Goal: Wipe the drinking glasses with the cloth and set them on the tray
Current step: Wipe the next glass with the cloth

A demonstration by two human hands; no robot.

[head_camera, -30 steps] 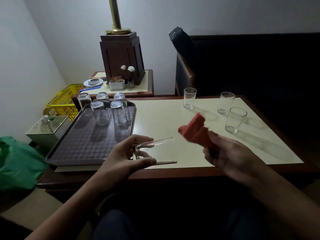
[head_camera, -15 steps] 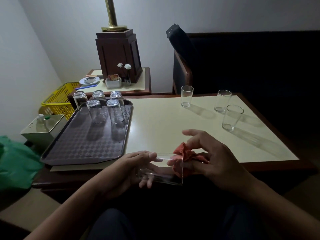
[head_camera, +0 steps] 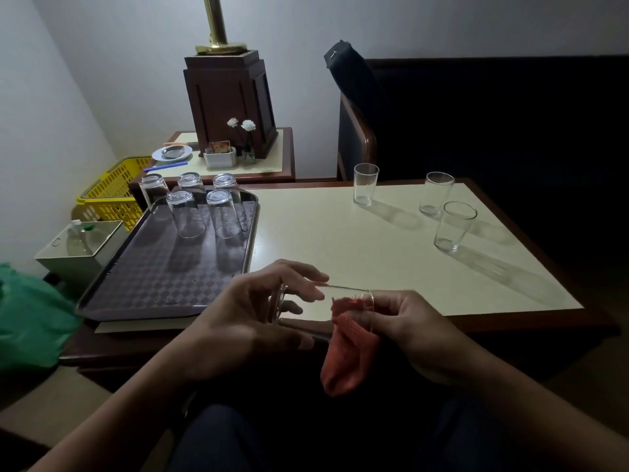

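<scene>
Cloth (head_camera: 347,356) hangs lower from glass (head_camera: 326,315) mouth, left hand (head_camera: 245,318) grip — base

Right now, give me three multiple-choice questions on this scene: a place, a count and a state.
1. Where is the cloth? A in the basket; B at the held glass's mouth; C on the table.
2. How many glasses stand on the tray? A three; B five; C seven.
3. How do those glasses stand? A upside down; B upright; C on their sides.
Key: B, the right hand holds it in the glass that the left hand grips; B, five show there; A, their bases face up.
</scene>
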